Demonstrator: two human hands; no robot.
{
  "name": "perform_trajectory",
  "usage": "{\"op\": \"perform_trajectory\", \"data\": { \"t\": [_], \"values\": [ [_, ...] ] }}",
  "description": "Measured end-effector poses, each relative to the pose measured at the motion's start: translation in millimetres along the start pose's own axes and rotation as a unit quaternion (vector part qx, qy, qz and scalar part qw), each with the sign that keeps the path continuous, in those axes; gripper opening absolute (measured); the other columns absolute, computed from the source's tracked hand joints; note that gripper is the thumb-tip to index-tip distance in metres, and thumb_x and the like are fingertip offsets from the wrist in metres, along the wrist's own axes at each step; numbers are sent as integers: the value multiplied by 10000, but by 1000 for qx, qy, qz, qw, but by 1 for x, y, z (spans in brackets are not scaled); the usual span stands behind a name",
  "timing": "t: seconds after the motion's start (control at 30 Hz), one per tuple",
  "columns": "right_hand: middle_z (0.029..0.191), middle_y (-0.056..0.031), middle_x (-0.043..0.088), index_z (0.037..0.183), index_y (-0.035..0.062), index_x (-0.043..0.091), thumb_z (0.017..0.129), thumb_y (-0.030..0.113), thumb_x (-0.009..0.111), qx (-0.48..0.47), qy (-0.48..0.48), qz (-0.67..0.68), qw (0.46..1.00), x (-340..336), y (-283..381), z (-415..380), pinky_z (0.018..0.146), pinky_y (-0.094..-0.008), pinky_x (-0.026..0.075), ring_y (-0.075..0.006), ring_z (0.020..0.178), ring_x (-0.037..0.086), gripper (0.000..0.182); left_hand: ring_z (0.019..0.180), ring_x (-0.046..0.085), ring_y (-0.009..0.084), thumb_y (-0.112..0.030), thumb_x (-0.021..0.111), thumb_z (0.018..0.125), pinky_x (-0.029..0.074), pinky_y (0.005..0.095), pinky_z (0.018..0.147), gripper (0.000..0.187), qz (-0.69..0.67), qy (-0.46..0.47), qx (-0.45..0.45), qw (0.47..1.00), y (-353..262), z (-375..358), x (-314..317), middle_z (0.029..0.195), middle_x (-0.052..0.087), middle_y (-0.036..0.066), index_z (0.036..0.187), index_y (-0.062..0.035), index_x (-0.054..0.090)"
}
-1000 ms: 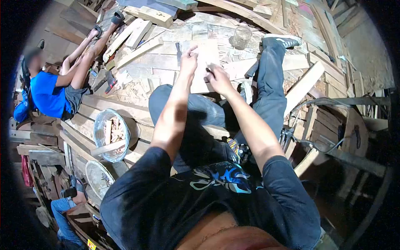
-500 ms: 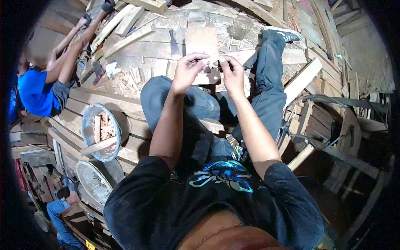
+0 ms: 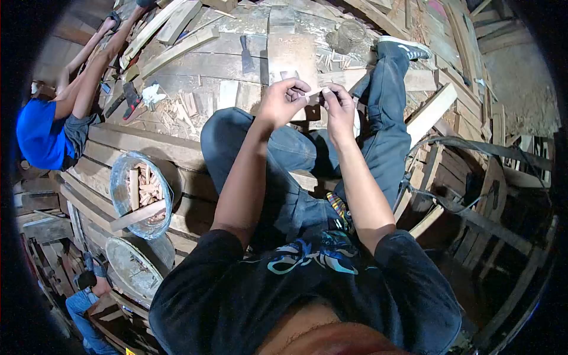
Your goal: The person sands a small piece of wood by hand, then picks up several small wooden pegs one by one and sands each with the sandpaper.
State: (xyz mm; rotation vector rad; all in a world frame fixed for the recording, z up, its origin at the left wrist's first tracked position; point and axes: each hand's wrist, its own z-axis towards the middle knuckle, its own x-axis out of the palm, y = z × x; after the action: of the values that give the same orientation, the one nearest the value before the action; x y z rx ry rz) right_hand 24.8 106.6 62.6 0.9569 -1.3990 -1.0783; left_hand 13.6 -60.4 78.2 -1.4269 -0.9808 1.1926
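Observation:
A small pale wooden piece spans the gap between my two hands, above my lap. My left hand pinches its left end with thumb and fingers. At the other end, the fingertips of my right hand are closed on it. Its exact shape is partly hidden by my fingers. Just beyond my hands lies a flat light wooden board on the plank floor. Left of the board is a dark flat-bladed tool, possibly a chisel or scraper.
A bucket of small wooden pieces stands at my left, beside a second round container. Another person in a blue shirt sits far left. Beams, shavings and a clear jar lie ahead.
Both hands have come slightly lower and to the right, still holding the small wooden piece, which shows more plainly between them. The view has shifted a little.

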Motion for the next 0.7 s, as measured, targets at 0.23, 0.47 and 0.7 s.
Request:
{"op": "perform_trajectory", "data": {
  "t": [0.23,0.47,0.7],
  "values": [
    [942,-133,683,1081,-11,655,894,169,674,-111,29,-313,943,-2,-31,11,783,-352,513,-240,881,666,260,678,575,62,-85,690,870,491,241,657,168,153,-151,2,977,23,-1,-18,769,661,60,1010,8,689],
    [1062,-202,613,1198,-18,566,807,256,742,-111,57,-604,787,24,-54,13,896,-468,466,-347,1032,590,509,745,647,138,-49,622,894,521,286,677,195,-30,-236,-55,970,28,1,-19,877,706,106,1071,23,665],
    [928,-66,678,1089,-3,643,905,110,636,193,80,-25,978,7,-19,22,676,-304,523,-137,824,639,216,894,683,317,-144,586,927,522,376,800,206,90,-176,-22,980,8,-2,6,974,700,197,1064,-14,669]
  ]
}}
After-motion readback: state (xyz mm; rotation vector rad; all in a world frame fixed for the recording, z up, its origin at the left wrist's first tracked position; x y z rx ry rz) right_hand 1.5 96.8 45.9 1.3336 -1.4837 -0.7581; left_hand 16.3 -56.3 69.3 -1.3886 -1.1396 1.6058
